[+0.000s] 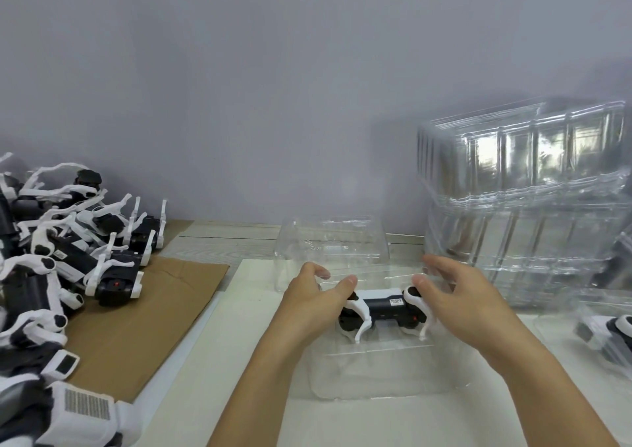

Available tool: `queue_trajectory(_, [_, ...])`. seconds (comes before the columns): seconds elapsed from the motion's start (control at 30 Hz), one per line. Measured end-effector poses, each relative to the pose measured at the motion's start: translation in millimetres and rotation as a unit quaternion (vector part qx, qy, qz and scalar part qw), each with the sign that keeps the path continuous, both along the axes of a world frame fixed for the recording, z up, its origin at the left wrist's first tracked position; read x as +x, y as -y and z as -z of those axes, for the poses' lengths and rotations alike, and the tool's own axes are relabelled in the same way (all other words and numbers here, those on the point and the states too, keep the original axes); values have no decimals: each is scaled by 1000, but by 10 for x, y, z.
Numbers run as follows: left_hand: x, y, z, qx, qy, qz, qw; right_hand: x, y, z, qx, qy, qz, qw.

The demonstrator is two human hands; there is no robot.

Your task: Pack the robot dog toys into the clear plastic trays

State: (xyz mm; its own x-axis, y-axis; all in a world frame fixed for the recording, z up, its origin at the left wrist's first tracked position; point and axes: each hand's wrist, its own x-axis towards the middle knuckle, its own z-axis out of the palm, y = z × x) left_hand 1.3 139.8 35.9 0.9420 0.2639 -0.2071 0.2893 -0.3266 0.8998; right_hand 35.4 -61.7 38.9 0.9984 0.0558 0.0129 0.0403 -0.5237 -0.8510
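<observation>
Robot dog toy (381,313) seated belly-up in open clear tray (372,374) on worktop (212,378). Left hand (311,298) and right hand (455,296) grasping toy's 2 ends, apparently to press it home. Unpacked toys (61,258) piled left; spare trays (526,186) stacked right.

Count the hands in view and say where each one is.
2. The left hand holds one end of the robot dog toy over the clear tray; the right hand holds the other end.
</observation>
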Motion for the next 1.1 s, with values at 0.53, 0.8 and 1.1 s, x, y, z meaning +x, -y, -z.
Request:
queue_trajectory(0.53, [-140,56,-225,313,118,184,924,41,40,49,10,4,-9,1000])
queue_trajectory(0.8, [-229,89,-292,356,0,278,892,69,26,69,16,11,-13,1000])
queue_trajectory(1.1, [-218,32,-323,375,124,258,882,35,47,63,109,0,-49,993])
